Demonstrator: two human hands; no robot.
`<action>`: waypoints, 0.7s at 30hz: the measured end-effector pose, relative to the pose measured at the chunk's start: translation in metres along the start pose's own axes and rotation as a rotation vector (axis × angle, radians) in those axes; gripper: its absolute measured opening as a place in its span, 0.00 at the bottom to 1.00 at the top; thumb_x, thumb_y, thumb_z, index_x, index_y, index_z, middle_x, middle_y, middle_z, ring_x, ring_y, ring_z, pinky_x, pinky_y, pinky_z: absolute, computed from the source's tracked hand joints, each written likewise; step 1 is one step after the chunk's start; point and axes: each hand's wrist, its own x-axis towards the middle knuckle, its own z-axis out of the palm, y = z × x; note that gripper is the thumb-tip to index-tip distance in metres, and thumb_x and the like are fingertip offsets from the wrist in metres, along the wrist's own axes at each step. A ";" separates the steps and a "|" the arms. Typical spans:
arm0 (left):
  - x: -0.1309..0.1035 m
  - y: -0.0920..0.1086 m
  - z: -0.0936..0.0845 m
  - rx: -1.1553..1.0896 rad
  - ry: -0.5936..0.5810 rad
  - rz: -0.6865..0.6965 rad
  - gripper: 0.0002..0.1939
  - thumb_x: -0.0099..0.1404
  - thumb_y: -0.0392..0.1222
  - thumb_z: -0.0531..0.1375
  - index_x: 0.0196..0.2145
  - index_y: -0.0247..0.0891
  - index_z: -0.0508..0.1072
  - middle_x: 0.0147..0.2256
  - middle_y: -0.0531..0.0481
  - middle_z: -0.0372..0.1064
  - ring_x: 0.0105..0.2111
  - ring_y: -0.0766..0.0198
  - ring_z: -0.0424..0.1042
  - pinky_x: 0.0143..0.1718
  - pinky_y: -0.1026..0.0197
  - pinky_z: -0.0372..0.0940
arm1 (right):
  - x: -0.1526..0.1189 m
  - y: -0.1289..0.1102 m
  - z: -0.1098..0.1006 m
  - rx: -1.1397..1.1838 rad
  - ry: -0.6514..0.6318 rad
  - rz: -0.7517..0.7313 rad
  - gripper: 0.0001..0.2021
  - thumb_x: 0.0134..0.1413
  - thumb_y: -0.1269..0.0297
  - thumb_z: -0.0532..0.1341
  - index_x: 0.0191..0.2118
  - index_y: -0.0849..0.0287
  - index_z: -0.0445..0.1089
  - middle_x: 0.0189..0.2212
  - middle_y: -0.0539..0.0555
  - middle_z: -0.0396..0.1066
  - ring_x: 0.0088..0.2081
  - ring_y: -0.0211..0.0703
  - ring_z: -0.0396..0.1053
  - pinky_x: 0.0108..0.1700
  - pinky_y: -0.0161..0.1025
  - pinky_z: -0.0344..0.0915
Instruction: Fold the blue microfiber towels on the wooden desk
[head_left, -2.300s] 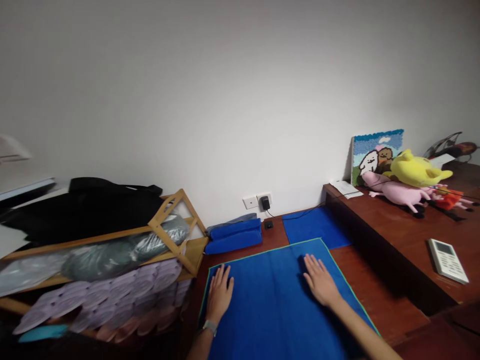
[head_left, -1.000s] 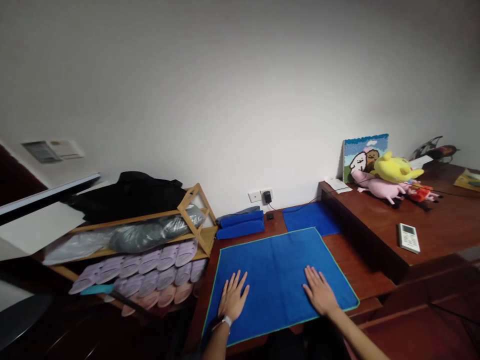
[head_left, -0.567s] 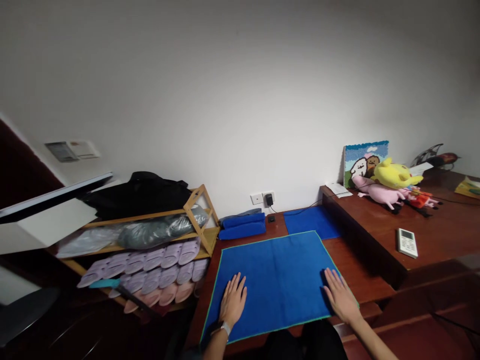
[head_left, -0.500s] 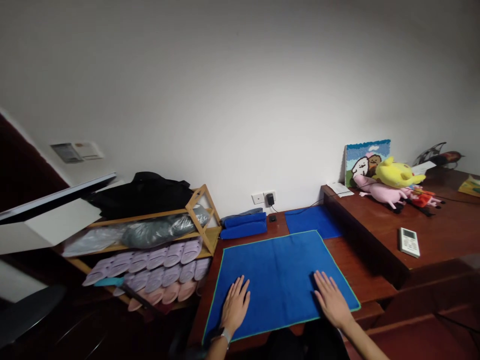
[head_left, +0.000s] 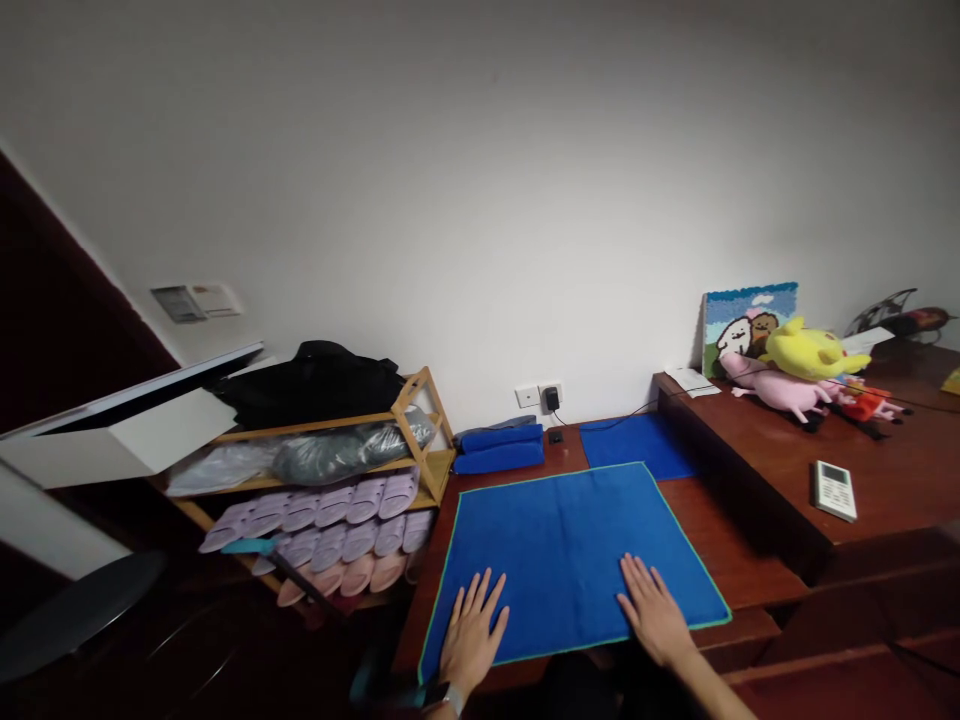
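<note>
A blue cloth [head_left: 562, 550] with a green edge lies spread flat on the brown table [head_left: 757, 570]. On the cloth's near left part rests my left hand [head_left: 474, 630], palm down, fingers spread, holding nothing. My right hand [head_left: 654, 610] lies palm down near the cloth's front right edge, its fingers apart and nothing in it. Behind the spread cloth are a folded blue cloth [head_left: 499, 448] at the left and another flat blue cloth [head_left: 637, 445] at the right.
A rack [head_left: 427, 440] with slippers and a black bag [head_left: 315, 385] stands at the left. On the raised surface at the right are plush toys [head_left: 806, 350], a picture [head_left: 750, 310] and a white remote [head_left: 834, 490]. A plug [head_left: 552, 398] sits in the wall socket.
The view has shifted, so most things appear farther right. My right hand has moved a little to the left over the cloth, and my left hand's fingers are spread wider.
</note>
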 end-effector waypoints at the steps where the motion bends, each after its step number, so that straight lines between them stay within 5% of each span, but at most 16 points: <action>1: 0.000 0.000 0.000 -0.005 0.001 -0.001 0.28 0.77 0.55 0.47 0.72 0.59 0.52 0.74 0.54 0.49 0.73 0.51 0.51 0.72 0.38 0.48 | -0.006 0.024 -0.004 -0.021 0.018 0.044 0.34 0.71 0.42 0.42 0.73 0.53 0.55 0.73 0.54 0.53 0.73 0.54 0.51 0.73 0.58 0.51; 4: 0.000 0.000 0.000 -0.011 0.000 -0.003 0.28 0.77 0.56 0.47 0.72 0.60 0.52 0.74 0.55 0.49 0.73 0.50 0.51 0.72 0.38 0.48 | -0.025 0.091 -0.015 -0.083 0.060 0.147 0.35 0.70 0.44 0.40 0.71 0.55 0.61 0.72 0.57 0.56 0.73 0.57 0.52 0.72 0.59 0.52; 7: 0.001 -0.001 -0.001 -0.007 -0.016 -0.008 0.29 0.77 0.56 0.47 0.72 0.60 0.51 0.74 0.55 0.48 0.73 0.50 0.50 0.72 0.38 0.48 | -0.037 0.132 -0.021 -0.107 0.049 0.157 0.34 0.68 0.47 0.41 0.70 0.56 0.63 0.71 0.56 0.57 0.73 0.56 0.52 0.72 0.59 0.51; 15: 0.010 -0.013 0.000 -0.027 -0.095 -0.047 0.29 0.77 0.58 0.45 0.72 0.59 0.53 0.74 0.58 0.48 0.73 0.55 0.49 0.73 0.41 0.48 | 0.014 0.160 -0.047 0.007 0.065 0.285 0.37 0.67 0.46 0.39 0.68 0.61 0.66 0.69 0.58 0.62 0.71 0.54 0.56 0.72 0.54 0.53; 21: 0.037 -0.077 0.018 0.052 0.088 -0.219 0.30 0.76 0.54 0.45 0.71 0.46 0.61 0.72 0.49 0.56 0.71 0.51 0.55 0.71 0.43 0.54 | 0.044 0.175 -0.040 -0.034 0.103 0.302 0.36 0.67 0.49 0.39 0.68 0.66 0.66 0.68 0.61 0.63 0.71 0.54 0.57 0.73 0.54 0.52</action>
